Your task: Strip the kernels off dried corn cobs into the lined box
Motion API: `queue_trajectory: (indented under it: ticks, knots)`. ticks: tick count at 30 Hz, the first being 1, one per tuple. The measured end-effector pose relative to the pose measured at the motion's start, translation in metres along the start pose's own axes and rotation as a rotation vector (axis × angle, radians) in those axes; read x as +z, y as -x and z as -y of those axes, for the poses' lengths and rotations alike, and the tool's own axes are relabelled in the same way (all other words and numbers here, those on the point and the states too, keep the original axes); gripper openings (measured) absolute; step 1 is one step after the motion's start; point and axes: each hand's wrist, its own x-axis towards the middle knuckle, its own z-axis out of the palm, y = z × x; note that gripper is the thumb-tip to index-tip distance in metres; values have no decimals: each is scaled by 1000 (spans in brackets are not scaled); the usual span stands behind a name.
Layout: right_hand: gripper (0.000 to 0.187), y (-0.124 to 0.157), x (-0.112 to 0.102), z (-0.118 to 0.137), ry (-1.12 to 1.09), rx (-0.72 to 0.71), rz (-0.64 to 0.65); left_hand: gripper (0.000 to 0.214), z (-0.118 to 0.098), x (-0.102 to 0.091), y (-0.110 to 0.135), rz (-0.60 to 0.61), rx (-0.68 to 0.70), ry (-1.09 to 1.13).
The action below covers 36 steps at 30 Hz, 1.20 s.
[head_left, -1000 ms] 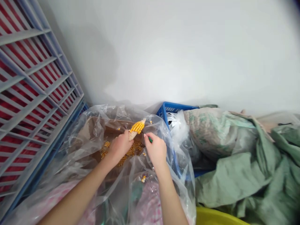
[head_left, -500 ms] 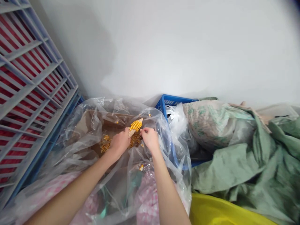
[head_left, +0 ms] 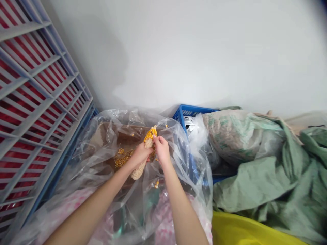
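Observation:
My left hand (head_left: 141, 154) grips a corn cob (head_left: 149, 136) around its middle, over a cardboard box lined with clear plastic (head_left: 112, 136). The cob stands nearly upright; its lower half is bare and only the top part carries yellow kernels. My right hand (head_left: 160, 148) is closed beside the cob, fingertips touching the kernel part. Whether it holds something I cannot tell. Loose yellow kernels (head_left: 122, 159) lie in the box under my hands, and a few kernels (head_left: 156, 184) sit on the plastic nearer to me.
A grey and red slatted rack (head_left: 33, 102) leans at the left. A blue plastic crate (head_left: 187, 112) with white plastic stands right of the box. Green woven sacks (head_left: 255, 163) pile at the right, above a yellow tub's rim (head_left: 235, 228). A white wall is behind.
The cob has turned from lying sideways to nearly upright, and its bare lower end now shows below my left hand. My right hand has closed in against the kernel part.

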Motion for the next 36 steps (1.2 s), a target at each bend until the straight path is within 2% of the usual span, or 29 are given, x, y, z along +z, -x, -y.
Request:
queue_trajectory:
  ticks: [1, 3, 6, 8, 10, 14, 21, 26, 29, 32, 36]
  knots:
    - [33, 2, 0, 3, 49, -19, -22, 20, -1, -1, 0, -29, 29, -64]
    - [32, 6, -6, 11, 138, -57, -57, 23, -2, -6, -2, -121, 81, -331]
    - [29, 12, -19, 26, 424, -122, -88, 27, -5, -19, -3, -226, 60, -782]
    - [32, 14, -27, 33, 657, -138, -86, 30, -7, -25, -2, -245, 63, -954]
    - [34, 14, -32, 37, 778, -126, -62, 31, -8, -28, 0, -251, 92, -1038]
    - [34, 10, -34, 37, 820, -79, -6, 31, -9, -26, 2, -249, 124, -1122]
    - [34, 10, -42, 37, 807, -24, 12, 31, -11, -19, 4, -239, 158, -1203]
    - [34, 10, -46, 36, 778, 23, 39, 29, -10, -15, 5, -257, 244, -1245]
    - [27, 5, -48, 28, 767, 68, 41, 29, -3, -9, 5, -213, 286, -1240]
    - [24, -1, -45, 17, 724, 108, 43, 26, 6, -2, 3, -157, 252, -1177]
    - [33, -5, -35, 6, 587, 51, 34, 27, 12, -4, -4, -207, 147, -1085]
